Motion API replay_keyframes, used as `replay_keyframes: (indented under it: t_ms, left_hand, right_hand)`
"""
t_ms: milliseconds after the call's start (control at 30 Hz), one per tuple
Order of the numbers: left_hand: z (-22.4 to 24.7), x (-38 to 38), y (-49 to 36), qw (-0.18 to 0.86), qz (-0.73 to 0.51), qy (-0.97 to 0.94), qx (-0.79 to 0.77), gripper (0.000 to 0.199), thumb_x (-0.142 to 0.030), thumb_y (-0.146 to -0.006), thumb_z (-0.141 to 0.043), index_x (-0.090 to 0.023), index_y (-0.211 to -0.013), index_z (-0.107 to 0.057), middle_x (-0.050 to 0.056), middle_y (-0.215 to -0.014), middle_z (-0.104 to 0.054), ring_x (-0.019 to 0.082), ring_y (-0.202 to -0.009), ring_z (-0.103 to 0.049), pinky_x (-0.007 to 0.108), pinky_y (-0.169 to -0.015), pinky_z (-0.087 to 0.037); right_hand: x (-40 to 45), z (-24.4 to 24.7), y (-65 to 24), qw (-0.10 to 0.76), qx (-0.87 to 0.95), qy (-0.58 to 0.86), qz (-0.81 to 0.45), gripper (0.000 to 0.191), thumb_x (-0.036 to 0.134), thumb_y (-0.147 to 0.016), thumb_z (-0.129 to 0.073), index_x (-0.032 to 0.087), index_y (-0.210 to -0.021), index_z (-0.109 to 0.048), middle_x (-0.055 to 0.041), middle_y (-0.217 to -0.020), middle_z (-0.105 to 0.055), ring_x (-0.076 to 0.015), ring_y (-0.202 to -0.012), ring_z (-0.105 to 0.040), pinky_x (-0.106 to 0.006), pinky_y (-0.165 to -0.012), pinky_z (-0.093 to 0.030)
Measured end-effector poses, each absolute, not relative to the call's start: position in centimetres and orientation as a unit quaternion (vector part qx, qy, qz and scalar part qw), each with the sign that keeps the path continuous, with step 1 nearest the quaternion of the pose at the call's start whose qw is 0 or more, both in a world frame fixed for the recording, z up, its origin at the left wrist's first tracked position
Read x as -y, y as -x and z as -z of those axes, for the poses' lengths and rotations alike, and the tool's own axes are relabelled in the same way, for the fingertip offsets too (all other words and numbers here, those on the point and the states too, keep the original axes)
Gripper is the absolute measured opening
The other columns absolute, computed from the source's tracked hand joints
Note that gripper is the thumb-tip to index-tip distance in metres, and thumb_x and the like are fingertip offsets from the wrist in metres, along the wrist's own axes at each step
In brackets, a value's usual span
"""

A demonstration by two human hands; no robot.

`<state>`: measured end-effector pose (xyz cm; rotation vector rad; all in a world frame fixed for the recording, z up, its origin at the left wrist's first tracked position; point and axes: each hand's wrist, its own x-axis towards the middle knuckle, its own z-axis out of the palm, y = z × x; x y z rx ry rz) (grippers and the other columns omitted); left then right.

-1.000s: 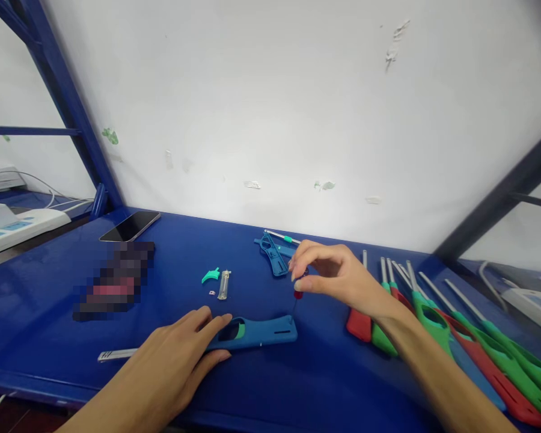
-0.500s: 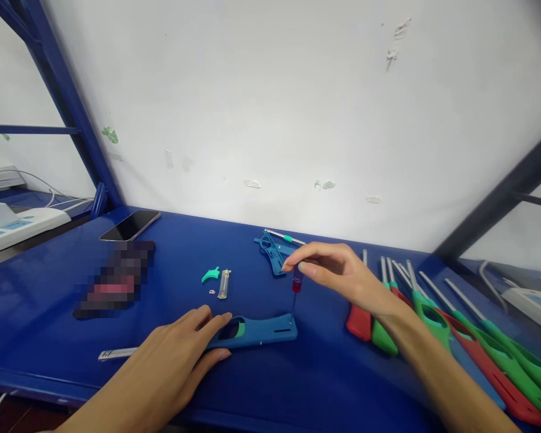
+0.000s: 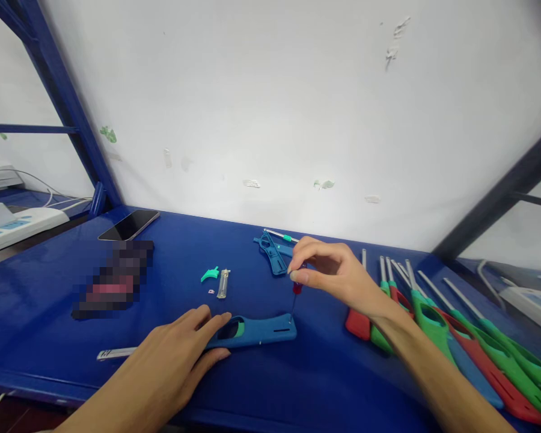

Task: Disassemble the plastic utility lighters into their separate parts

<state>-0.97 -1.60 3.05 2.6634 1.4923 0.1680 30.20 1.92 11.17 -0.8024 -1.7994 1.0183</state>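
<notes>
A blue long-necked lighter [image 3: 265,331] lies flat near the table's front, its metal tube pointing left. My left hand [image 3: 189,346] grips it around the trigger end, thumb on the near side and fingers on the far side. Between thumb and fingers, my right hand [image 3: 327,270] pinches a screwdriver [image 3: 296,289] with a dark red handle. The screwdriver stands nearly upright, its tip at the screw hole near the lighter's right end. Beyond lie a green trigger [image 3: 210,275], a clear fuel tank [image 3: 224,284] and a tiny pale piece [image 3: 211,291].
Opened blue lighter shell halves [image 3: 273,252] and a metal tube [image 3: 277,234] lie at the back. Several red, green and blue lighters [image 3: 437,325] are lined up at the right. A phone [image 3: 130,225] and a blurred-out item [image 3: 115,282] lie at the left. A white wall stands behind.
My right hand's fingers have shifted lower around the screwdriver handle, covering more of it. My left hand and the lighter have stayed in place.
</notes>
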Motion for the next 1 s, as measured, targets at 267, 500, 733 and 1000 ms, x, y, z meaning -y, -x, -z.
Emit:
replay_keyframes:
  t_ms: [267,500,733,1000]
  left_hand:
    - [-3.12,1.71,1.01,0.039,-0.069,-0.870,-0.487,0.042,-0.041,-0.109,-0.055,-0.036,-0.149,-0.064,0.009,-0.144,-0.071,0.035,-0.122,-0.075,0.052,-0.098,-0.065]
    - [-3.02,1.64,1.03,0.042,-0.067,-0.871,-0.486,0.042,-0.041,-0.110,-0.053,-0.036,-0.150,-0.063,0.010,-0.144,-0.071,0.034,-0.118,-0.076,0.051,-0.097,-0.065]
    - [-3.08,1.70,0.98,0.035,-0.059,-0.871,-0.487,0.043,-0.040,-0.109,-0.055,-0.034,-0.151,-0.063,0.011,-0.146,-0.069,0.035,-0.123,-0.075,0.054,-0.101,-0.063]
    - [-2.82,1.56,1.11,0.020,-0.073,-0.875,-0.477,0.043,-0.043,-0.109,-0.055,-0.034,-0.150,-0.064,0.011,-0.144,-0.071,0.036,-0.123,-0.075,0.052,-0.098,-0.064]
  right_hand:
    - [-1.92,-11.22,-30.28,0.438,0.736,0.302,-0.418,0.006,0.035,-0.094,-0.084,0.029,-0.094,-0.084,-0.0039,-0.107,-0.073,-0.0196,-0.095,-0.069,-0.032,-0.082,-0.059]
    - [-1.99,-11.08,-30.21,0.431,0.746,0.319,-0.394,0.016,0.039,-0.103,-0.072,0.031,-0.108,-0.085,-0.0051,-0.112,-0.078,-0.0229,-0.106,-0.071,-0.038,-0.094,-0.057]
    - [-2.08,-10.85,-29.82,0.438,0.738,0.322,-0.400,0.014,0.033,-0.103,-0.073,0.031,-0.112,-0.083,-0.0038,-0.106,-0.079,-0.0208,-0.102,-0.072,-0.036,-0.090,-0.056]
    - [-2.07,-10.72,-29.82,0.468,0.720,0.314,-0.404,0.015,0.029,-0.093,-0.085,0.032,-0.107,-0.083,-0.0012,-0.099,-0.075,-0.0184,-0.093,-0.070,-0.032,-0.082,-0.057]
